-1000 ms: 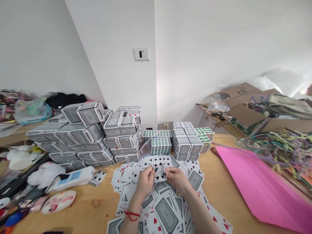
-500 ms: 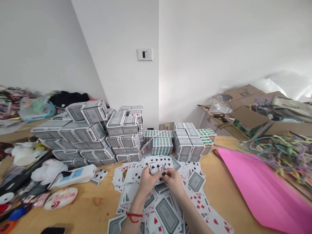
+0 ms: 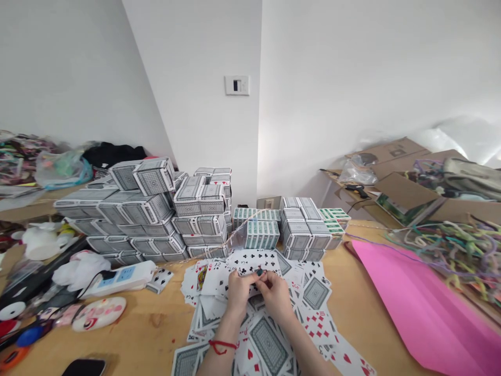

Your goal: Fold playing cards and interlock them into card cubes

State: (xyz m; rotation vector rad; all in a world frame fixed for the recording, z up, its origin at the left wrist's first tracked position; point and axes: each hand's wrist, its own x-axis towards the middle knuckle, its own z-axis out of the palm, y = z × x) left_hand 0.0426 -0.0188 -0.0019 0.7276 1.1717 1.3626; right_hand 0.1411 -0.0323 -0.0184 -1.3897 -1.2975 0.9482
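Note:
My left hand [image 3: 238, 293] and my right hand [image 3: 275, 295] meet over a heap of loose playing cards. Both are closed, thumbs and fingertips pinched together on a playing card that the fingers mostly cover. Just beyond the fingertips lie club cards [image 3: 252, 257], overlapping one another. Face-down cards with grey patterned backs [image 3: 268, 342] and red-suited cards [image 3: 318, 326] spread beneath my wrists. A red string bracelet [image 3: 223, 347] circles my left wrist. Dark polish shows on a thumbnail.
Behind the heap stand stacked card blocks [image 3: 144, 211], more grey blocks [image 3: 303, 230] and green-patterned blocks [image 3: 262, 235]. On the left are a power strip [image 3: 125, 279], a mouse-shaped object [image 3: 99, 313] and a phone [image 3: 84, 367]. Pink paper [image 3: 422, 308] and tangled cords [image 3: 450, 250] lie right.
My hands have drawn slightly closer together, and the fingertips now cover more of what they pinch. The whole view has shifted a little; the stacks and heap look unchanged.

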